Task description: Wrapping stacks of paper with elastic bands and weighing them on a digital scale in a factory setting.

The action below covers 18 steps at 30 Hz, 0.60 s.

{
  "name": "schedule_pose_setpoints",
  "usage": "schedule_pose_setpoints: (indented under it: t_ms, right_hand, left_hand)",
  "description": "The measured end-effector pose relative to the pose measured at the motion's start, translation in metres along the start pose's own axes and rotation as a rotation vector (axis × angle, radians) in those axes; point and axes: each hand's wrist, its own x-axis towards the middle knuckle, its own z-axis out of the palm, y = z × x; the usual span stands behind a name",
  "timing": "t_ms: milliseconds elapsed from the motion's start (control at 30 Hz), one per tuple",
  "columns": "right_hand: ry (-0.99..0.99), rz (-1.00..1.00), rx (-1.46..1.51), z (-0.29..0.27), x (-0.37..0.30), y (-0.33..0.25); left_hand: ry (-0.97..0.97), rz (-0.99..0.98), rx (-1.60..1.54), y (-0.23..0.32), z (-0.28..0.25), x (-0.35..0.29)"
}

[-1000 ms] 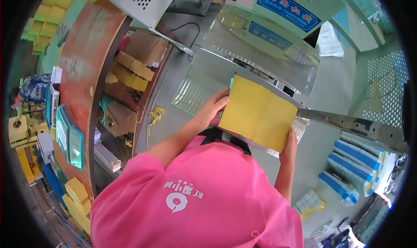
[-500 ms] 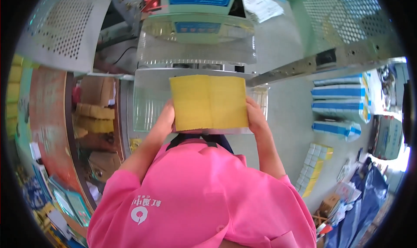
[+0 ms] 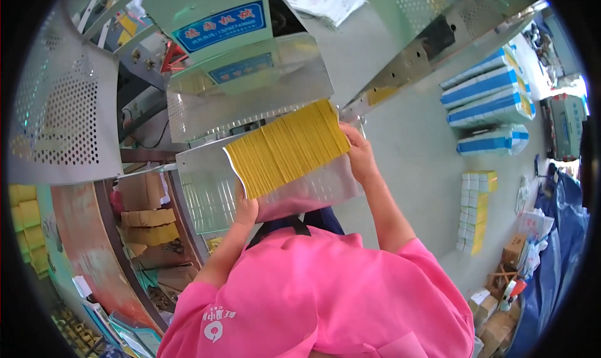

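Head view: left hand (image 3: 245, 209) and right hand (image 3: 358, 150) clamp opposite ends of yellow sheet stack (image 3: 288, 146), fanned edge-up over machine tray (image 3: 206, 195); stack not yet set down.

Pink short-sleeved shirt (image 3: 325, 295), white emblem (image 3: 216, 328)

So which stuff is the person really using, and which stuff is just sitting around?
In use:
- yellow stack, edge-on, inside a clear bag
- left hand and right hand, gripping its two ends

Just sitting around:
- blue-and-white packs on the floor
- small yellow and white boxes
- cardboard boxes on the shelf
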Motion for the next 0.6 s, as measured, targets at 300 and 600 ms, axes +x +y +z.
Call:
schedule_pose_setpoints:
  t_ms: [300,600]
  right_hand:
    - [0.387,-0.079,-0.198,-0.016,-0.010,-0.014]
    - [0.064,-0.796,-0.812,0.062,-0.041,-0.152]
  left_hand:
    - [0.034,-0.039,-0.040,-0.005,0.038,0.024]
    - [0.013,-0.349,-0.648,0.014,0.006,0.030]
